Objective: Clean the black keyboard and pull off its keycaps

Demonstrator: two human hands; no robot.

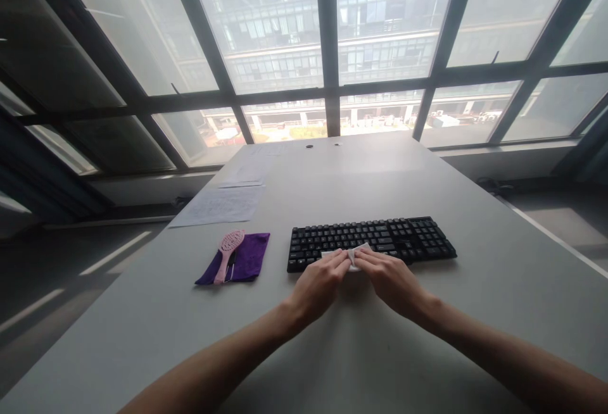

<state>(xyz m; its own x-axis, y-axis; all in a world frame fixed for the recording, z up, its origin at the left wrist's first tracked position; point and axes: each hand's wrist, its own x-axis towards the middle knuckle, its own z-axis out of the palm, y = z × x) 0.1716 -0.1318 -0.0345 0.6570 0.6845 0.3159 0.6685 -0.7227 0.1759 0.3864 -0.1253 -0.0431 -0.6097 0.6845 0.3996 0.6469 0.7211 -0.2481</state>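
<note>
Near the lower centre of the frame, we are pinching a white tissue with the left hand and right hand, fingers bunched and nearly meeting. We are holding it over the near edge of a black keyboard, which is lying just beyond our hands, its long axis running left to right across the desk. Both hands are sitting about equally near (slightly left of its middle).

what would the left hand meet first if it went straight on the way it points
The left hand would likely meet the white tissue it touches, then the right hand; exact depth over the keyboard is unclear.
</note>
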